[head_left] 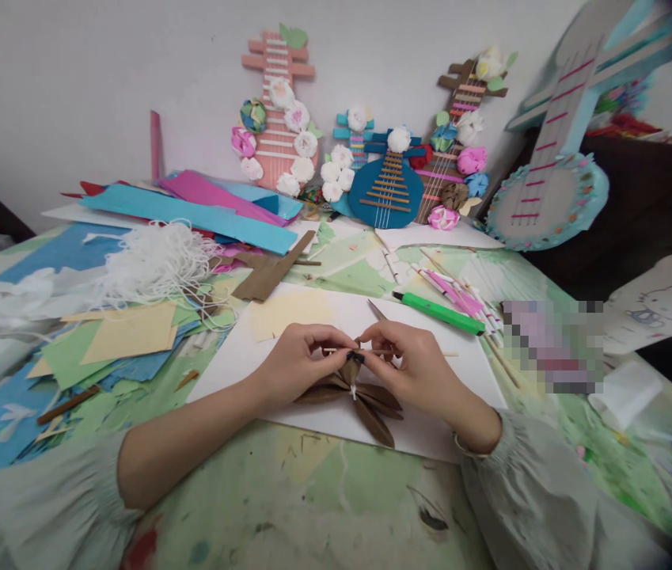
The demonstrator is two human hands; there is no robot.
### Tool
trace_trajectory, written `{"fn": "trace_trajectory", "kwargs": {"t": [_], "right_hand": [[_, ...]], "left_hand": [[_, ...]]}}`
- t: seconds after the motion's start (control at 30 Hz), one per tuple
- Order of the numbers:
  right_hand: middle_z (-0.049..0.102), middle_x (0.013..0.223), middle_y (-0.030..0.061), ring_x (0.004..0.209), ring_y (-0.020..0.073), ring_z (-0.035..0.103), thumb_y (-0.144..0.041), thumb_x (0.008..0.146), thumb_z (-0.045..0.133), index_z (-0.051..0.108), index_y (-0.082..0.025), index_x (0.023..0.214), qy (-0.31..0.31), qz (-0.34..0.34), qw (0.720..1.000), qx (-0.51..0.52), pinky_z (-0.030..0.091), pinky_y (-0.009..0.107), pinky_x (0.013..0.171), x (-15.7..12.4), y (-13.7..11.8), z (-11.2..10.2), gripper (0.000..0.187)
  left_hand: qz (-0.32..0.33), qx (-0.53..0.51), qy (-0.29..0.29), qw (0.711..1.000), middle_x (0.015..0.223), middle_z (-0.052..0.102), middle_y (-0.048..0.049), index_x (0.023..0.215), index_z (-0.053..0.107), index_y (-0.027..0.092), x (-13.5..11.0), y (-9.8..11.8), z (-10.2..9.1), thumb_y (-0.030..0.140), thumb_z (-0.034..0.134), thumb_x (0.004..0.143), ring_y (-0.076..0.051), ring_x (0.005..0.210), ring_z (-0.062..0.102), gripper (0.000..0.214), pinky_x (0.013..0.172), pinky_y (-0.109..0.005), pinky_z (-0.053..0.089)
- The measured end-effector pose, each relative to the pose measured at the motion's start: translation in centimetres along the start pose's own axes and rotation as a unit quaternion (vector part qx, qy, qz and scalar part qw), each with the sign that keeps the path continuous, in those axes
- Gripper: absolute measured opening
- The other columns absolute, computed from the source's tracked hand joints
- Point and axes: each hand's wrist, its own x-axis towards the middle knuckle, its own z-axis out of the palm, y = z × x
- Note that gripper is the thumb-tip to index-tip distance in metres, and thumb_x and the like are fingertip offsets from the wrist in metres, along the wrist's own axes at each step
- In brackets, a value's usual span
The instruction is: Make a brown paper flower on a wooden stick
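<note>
My left hand (300, 360) and my right hand (415, 364) meet over a white sheet (241, 360) at the table's middle. Both pinch a brown paper flower (365, 400) whose long petals fan out below my fingers, tied at the centre with white thread. A thin wooden stick (451, 354) runs across between my fingertips and pokes out to the right. Both hands are closed in a pinch on the flower's top petal.
A green craft knife (439, 313) and several pink-wrapped sticks (460, 297) lie right of the sheet. White string (157, 261), coloured paper scraps (134, 332) and brown card strips (273, 273) crowd the left. Paper guitars with flowers (389, 186) lean against the back wall.
</note>
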Motion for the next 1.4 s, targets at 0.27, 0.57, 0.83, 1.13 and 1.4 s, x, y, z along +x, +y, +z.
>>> {"fn": "trace_trajectory", "kwargs": {"t": [0.27, 0.57, 0.83, 1.13, 1.4], "right_hand": [[0.067, 0.075, 0.0004, 0.065, 0.01, 0.056, -0.03, 0.086, 0.053, 0.067, -0.02, 0.086, -0.048, -0.026, 0.997, 0.056, 0.037, 0.021, 0.059, 0.23, 0.58, -0.1, 0.017], [0.066, 0.071, 0.0006, 0.061, 0.0095, 0.055, -0.025, 0.083, 0.056, 0.068, -0.018, 0.08, -0.037, 0.002, 0.995, 0.092, 0.038, 0.021, 0.056, 0.26, 0.58, -0.05, 0.014], [0.068, 0.072, 0.0013, 0.061, 0.0096, 0.056, -0.025, 0.081, 0.057, 0.069, -0.018, 0.08, -0.017, 0.011, 0.995, 0.098, 0.041, 0.021, 0.058, 0.37, 0.61, -0.49, 0.013], [0.068, 0.072, 0.0017, 0.062, 0.0103, 0.057, -0.023, 0.077, 0.063, 0.07, -0.018, 0.078, 0.021, 0.016, 0.994, 0.103, 0.041, 0.022, 0.058, 0.25, 0.76, -0.2, 0.009], [0.067, 0.072, 0.0022, 0.063, 0.0111, 0.057, -0.027, 0.079, 0.061, 0.069, -0.019, 0.079, 0.028, -0.001, 0.997, 0.073, 0.041, 0.023, 0.059, 0.21, 0.76, -0.13, 0.011]], "left_hand": [[0.026, -0.008, -0.02, 0.999, 0.08, 0.071, -0.0027, 0.085, 0.07, 0.015, -0.12, -0.29, 0.09, 0.017, 0.058, 0.077, -0.012, 0.074, 0.062, 0.015, 0.069, -0.022, 0.047], [-0.015, -0.135, -0.051, 0.989, 0.084, 0.067, -0.0048, 0.087, 0.065, 0.013, -0.09, -0.37, 0.27, 0.018, 0.063, 0.073, -0.014, 0.082, 0.062, 0.015, 0.078, -0.027, 0.05], [-0.111, -0.201, -0.057, 0.972, 0.087, 0.067, -0.0057, 0.092, 0.061, 0.013, 0.13, -0.25, 0.3, 0.017, 0.068, 0.067, -0.013, 0.075, 0.063, 0.026, 0.07, -0.025, 0.051], [-0.134, -0.222, -0.06, 0.964, 0.081, 0.066, -0.0047, 0.082, 0.061, 0.012, 0.08, -0.22, 0.25, 0.016, 0.068, 0.067, -0.013, 0.072, 0.063, 0.017, 0.068, -0.025, 0.051], [-0.122, -0.204, -0.036, 0.971, 0.075, 0.065, -0.0048, 0.08, 0.064, 0.01, 0.11, -0.01, 0.13, 0.024, 0.066, 0.073, -0.011, 0.068, 0.061, 0.016, 0.064, -0.023, 0.049]]}}
